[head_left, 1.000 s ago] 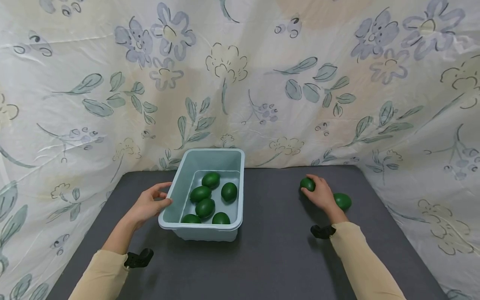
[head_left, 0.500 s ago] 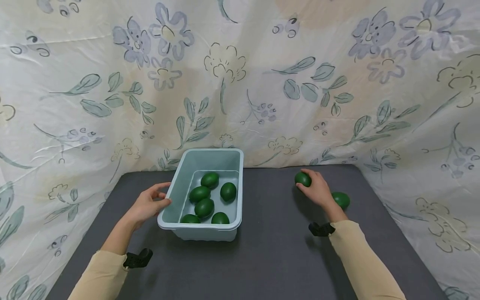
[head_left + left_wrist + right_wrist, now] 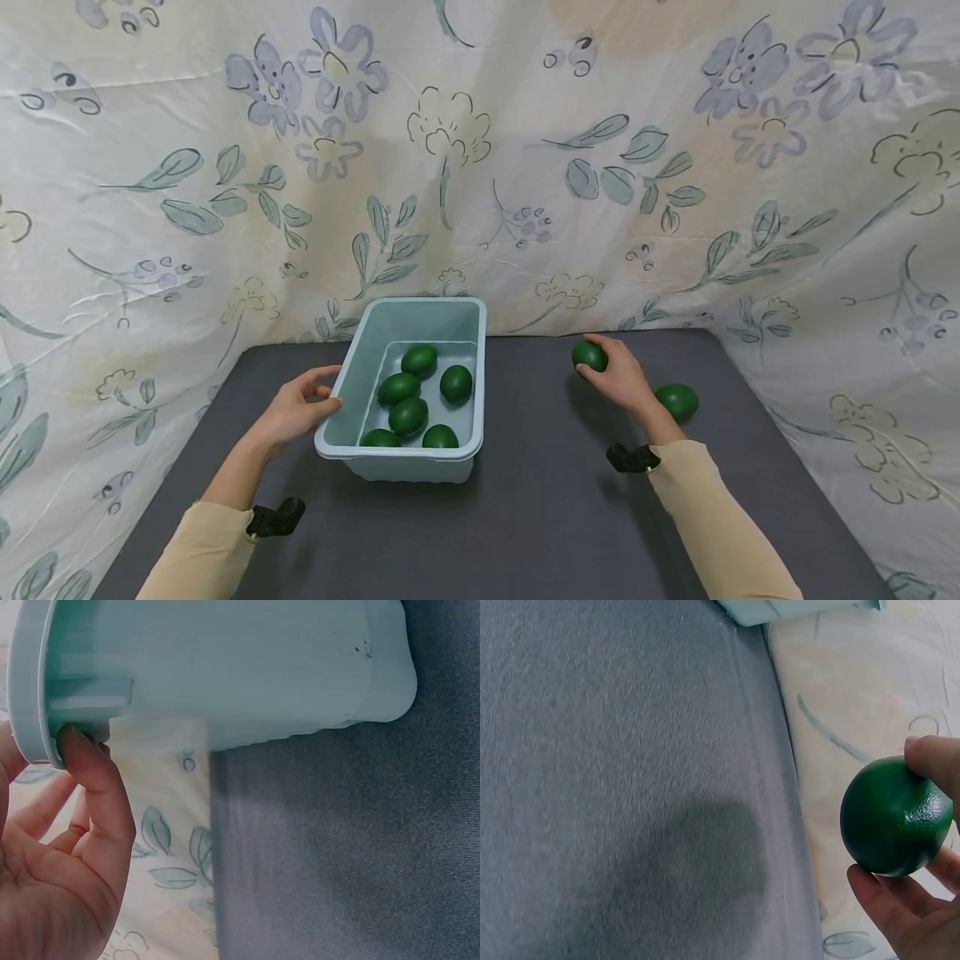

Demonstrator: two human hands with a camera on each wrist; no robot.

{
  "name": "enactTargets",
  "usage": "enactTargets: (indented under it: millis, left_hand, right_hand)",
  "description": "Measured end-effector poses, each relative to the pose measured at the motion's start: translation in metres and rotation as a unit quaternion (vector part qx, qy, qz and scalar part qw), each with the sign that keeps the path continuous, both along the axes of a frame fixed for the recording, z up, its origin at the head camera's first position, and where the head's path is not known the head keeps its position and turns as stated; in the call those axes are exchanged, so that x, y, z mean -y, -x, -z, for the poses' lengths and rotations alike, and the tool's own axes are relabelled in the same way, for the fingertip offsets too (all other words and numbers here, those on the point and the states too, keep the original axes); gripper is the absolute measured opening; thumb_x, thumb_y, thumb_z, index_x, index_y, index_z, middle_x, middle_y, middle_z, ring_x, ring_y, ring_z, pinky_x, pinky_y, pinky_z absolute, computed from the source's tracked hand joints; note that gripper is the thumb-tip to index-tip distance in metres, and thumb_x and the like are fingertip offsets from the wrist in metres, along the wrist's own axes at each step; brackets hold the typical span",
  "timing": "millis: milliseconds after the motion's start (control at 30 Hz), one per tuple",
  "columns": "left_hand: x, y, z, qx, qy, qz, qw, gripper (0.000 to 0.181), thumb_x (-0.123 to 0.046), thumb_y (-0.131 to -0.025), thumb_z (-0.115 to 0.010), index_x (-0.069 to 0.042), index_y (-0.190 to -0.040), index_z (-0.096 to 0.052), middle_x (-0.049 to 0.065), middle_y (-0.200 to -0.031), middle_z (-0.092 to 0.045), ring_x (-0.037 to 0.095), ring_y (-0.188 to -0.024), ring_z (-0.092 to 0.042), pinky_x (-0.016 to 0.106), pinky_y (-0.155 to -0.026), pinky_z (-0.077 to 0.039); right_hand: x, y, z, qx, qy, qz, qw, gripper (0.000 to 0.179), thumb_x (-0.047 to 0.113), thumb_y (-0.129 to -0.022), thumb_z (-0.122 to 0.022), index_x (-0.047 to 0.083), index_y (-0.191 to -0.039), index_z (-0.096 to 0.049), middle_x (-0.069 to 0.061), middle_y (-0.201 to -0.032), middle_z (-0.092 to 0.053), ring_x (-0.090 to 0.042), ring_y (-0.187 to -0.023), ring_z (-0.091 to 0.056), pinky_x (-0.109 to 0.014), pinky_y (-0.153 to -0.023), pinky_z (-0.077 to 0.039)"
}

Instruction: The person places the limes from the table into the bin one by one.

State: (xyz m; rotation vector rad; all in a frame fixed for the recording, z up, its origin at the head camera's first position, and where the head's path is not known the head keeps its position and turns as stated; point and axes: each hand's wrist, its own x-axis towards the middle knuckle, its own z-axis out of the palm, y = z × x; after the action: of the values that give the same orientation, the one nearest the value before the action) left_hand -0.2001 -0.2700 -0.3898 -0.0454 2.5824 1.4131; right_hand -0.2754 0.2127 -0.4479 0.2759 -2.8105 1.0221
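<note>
Glossy and dark green, a lime (image 3: 588, 356) is held between the thumb and fingers of my right hand (image 3: 621, 375). In the right wrist view the same lime (image 3: 889, 817) hangs over the table with its shadow below. Another lime (image 3: 677, 402) lies on the table beside my right wrist. My left hand (image 3: 294, 412) pinches the left rim of a pale blue plastic bin (image 3: 480, 392); in the left wrist view its thumb (image 3: 94, 769) tucks under the lip. Several limes (image 3: 408, 416) lie on the bin's floor, the nearest ones partly hidden by the front rim.
A dark grey cloth covers the table (image 3: 540, 517). Behind it and along both sides hangs a floral curtain (image 3: 517, 167), close to the bin's back end. Each wrist wears a black camera band (image 3: 276, 517).
My right hand has lifted the lime off the table and carried it left toward the bin, away from the other lime. The left hand and the bin stay where they were.
</note>
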Motion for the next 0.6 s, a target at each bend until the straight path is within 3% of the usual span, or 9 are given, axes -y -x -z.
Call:
enactTargets:
  millis: [600]
  left_hand:
    - [-0.002,-0.002,-0.003,-0.002,0.001,-0.001,1.0000,0.063,-0.014,-0.089,-0.058,-0.010,-0.144,-0.028,0.018,-0.107,-0.051,0.020,-0.080,-0.057,0.033,-0.064,-0.051]
  right_hand:
    - [0.033,-0.002,-0.020,-0.035,0.025,-0.049,0.9978,0.057,0.024,-0.085,-0.065,0.009,-0.136,-0.042,-0.021,-0.130,-0.044,-0.035,-0.104,-0.051,-0.049,-0.079,-0.045]
